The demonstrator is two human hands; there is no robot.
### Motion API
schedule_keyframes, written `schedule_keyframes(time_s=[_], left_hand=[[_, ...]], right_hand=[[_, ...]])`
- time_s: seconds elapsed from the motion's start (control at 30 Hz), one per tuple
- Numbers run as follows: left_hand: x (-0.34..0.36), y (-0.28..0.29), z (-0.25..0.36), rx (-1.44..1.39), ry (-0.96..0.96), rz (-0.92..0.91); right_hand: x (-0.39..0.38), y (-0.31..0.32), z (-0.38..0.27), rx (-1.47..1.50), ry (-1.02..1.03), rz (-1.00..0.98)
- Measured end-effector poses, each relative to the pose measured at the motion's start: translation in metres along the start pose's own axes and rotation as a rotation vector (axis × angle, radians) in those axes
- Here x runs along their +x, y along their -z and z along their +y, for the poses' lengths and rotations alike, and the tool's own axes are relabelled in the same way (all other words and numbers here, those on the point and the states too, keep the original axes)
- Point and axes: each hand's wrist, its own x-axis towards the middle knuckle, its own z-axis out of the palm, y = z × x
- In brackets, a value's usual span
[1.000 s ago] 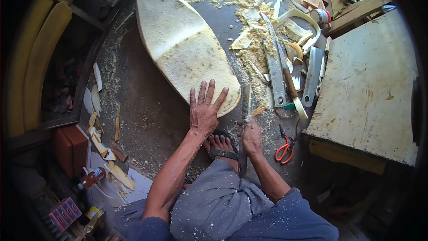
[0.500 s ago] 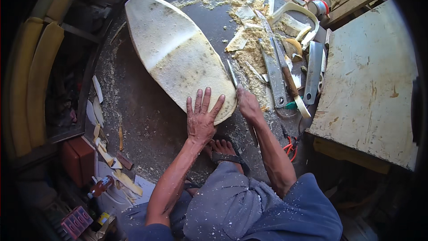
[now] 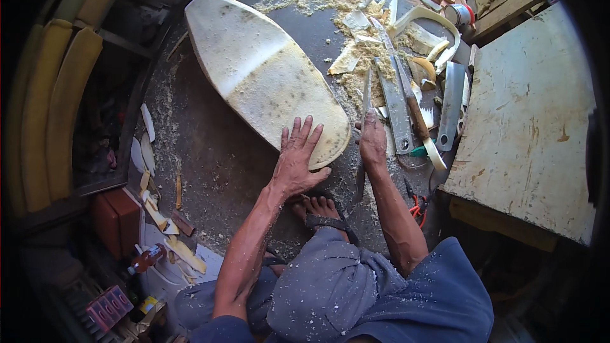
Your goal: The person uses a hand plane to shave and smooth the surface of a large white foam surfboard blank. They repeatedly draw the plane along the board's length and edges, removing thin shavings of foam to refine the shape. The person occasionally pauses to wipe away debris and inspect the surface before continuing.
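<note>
A long white foam pad point(image 3: 273, 67), rounded at its near end and speckled with dark spots, lies slantwise before me. It has a crease across its middle and looks like a seat cushion core. My left hand point(image 3: 298, 155) rests on its near end with the fingers spread and the thumb beside the edge. To the right of the pad, my right hand point(image 3: 373, 143) is closed around a narrow knife point(image 3: 367, 92). Its thin blade points away from me, clear of the foam; a dark part of it sticks out below the fist.
On the right lie a wide metal blade point(image 3: 395, 111), a wooden-handled knife point(image 3: 416, 114) and another metal strip point(image 3: 450, 105), among foam offcuts and crumbs. Red-handled pliers point(image 3: 417, 209) are near my right forearm. A worn board point(image 3: 521, 127) borders the right; foam strips point(image 3: 70, 114) stand left.
My right hand and the knife have moved right, away from the pad's edge. My left hand has shifted slightly right, its thumb now off the foam. The near end of the pad has swung right.
</note>
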Motion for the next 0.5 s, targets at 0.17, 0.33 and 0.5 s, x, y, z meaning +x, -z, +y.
schedule_keyframes(time_s=[0.17, 0.33, 0.5], left_hand=[[0.031, -0.009, 0.023, -0.527, 0.0, 0.085], [0.04, -0.01, 0.006, -0.191, -0.09, 0.076], [0.038, -0.014, -0.002, -0.034, -0.12, 0.053]], right_hand=[[0.002, 0.014, 0.002, 0.32, 0.051, 0.112], [0.003, 0.038, 0.013, 0.399, -0.154, 0.125], [-0.002, 0.025, 0.018, 0.374, -0.08, 0.06]])
